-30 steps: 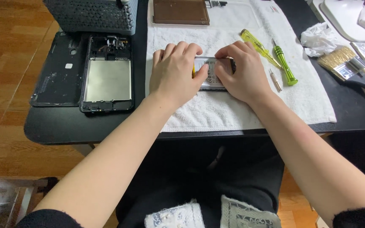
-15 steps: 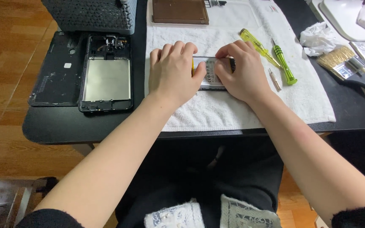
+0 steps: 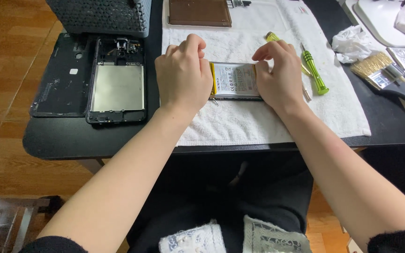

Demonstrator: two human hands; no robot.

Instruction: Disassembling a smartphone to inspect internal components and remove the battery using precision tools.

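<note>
Right now a flat silver rectangular phone battery [image 3: 234, 80] with a yellow strip along its left edge lies on the white terry towel [image 3: 258, 119], and both hands close in on it from either end. The left hand [image 3: 183, 75] is curled into a loose fist over the battery's left end, knuckles up; its fingertips are hidden, so whether they pinch the edge cannot be told. The right hand [image 3: 280, 75] covers the battery's right end with fingers bent and thumb tucked against the short edge, touching it. Between the two hands the battery's labelled face shows. Left of the battery, off the towel on the black tabletop [image 3: 71, 138], lies an opened black phone frame with a grey metal plate [image 3: 117, 84]. Right of the battery, just beyond the right hand, lies a green-handled screwdriver [image 3: 315, 72], and farther right a bristle brush [image 3: 376, 68].
</note>
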